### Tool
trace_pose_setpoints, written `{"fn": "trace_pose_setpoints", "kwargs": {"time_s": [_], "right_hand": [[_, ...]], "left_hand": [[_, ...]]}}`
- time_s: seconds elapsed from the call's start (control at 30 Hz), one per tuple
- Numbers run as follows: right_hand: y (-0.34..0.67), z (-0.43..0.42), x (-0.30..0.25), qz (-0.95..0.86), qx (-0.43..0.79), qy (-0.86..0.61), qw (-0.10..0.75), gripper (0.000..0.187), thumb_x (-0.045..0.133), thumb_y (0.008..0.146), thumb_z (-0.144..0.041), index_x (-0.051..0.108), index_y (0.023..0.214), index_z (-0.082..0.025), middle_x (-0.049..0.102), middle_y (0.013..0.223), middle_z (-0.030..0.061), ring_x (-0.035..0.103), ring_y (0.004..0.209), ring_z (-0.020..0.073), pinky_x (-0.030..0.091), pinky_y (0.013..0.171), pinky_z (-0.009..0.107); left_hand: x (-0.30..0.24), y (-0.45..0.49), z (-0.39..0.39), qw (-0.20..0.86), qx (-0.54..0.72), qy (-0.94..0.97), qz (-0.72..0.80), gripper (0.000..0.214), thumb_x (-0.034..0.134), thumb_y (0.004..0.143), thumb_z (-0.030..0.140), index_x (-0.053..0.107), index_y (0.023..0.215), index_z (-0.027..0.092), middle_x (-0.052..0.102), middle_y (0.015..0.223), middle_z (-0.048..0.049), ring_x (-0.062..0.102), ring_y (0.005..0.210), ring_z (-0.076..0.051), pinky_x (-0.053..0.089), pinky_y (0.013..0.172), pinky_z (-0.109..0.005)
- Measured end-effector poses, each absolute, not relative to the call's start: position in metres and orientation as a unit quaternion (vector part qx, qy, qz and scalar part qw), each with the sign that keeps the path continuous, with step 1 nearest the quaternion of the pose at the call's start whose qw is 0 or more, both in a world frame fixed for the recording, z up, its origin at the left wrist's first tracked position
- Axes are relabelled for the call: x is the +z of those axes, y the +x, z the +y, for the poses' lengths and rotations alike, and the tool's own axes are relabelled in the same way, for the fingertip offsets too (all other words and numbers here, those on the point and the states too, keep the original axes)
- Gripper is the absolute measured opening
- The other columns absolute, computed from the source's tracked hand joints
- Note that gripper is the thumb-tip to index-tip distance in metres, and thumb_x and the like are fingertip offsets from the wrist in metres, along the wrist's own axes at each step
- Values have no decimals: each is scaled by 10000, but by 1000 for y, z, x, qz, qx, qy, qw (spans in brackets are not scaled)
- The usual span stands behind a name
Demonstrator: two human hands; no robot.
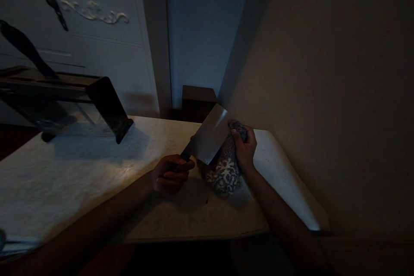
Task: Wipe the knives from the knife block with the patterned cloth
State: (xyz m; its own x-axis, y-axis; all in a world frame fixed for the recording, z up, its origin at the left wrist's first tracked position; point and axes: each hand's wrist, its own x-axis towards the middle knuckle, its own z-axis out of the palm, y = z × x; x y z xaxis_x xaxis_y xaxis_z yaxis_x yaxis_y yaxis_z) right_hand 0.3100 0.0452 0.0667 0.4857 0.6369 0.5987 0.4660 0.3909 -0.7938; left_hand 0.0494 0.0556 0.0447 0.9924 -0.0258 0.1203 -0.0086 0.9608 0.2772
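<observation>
My left hand [172, 174] is closed round the dark handle of a cleaver [211, 134], whose broad shiny blade tilts up and to the right above the table [155, 138]. In my right hand [246, 146] is a bunched grey cloth [225, 174] with a pale swirling pattern. The cloth's upper part is pinched between thumb and fingers beside the blade's right edge, and its lower part hangs down to the tabletop. Whether the cloth touches the blade there I cannot tell.
A knife block [106, 103] with clear sides and a black-handled knife [29, 49] stands on the table's left. Behind are a white door [106, 51] and a dark box [199, 95]. A brown wall [323, 95] rises close on the right.
</observation>
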Motion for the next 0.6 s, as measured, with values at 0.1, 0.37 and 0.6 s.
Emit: {"fn": "trace_pose_setpoints", "kwargs": {"time_s": [0.1,0.37,0.6], "right_hand": [[322,53,67,-468,79,-574,667,363,672,781,-512,642,912,-175,643,862,4,557,829,162,446,781,289],[340,59,65,-382,111,-612,684,427,671,737,-556,630,839,-144,617,798,15,524,765,157,430,698,275],[310,38,64,-581,39,-531,615,282,638,859,-436,682,1007,-200,680,969,32,609,914,194,482,856,336]], "left_hand": [[40,51,59,986,3,164,-25,144,435,858,202,445,715,203,369,411,51,153,201,-59,201,218,-143],[36,53,67,971,108,214,12,199,371,890,168,446,709,194,361,380,54,128,217,-68,281,248,-160],[36,55,66,963,136,232,29,233,382,909,181,443,685,195,377,380,50,185,217,-80,280,241,-164]]}}
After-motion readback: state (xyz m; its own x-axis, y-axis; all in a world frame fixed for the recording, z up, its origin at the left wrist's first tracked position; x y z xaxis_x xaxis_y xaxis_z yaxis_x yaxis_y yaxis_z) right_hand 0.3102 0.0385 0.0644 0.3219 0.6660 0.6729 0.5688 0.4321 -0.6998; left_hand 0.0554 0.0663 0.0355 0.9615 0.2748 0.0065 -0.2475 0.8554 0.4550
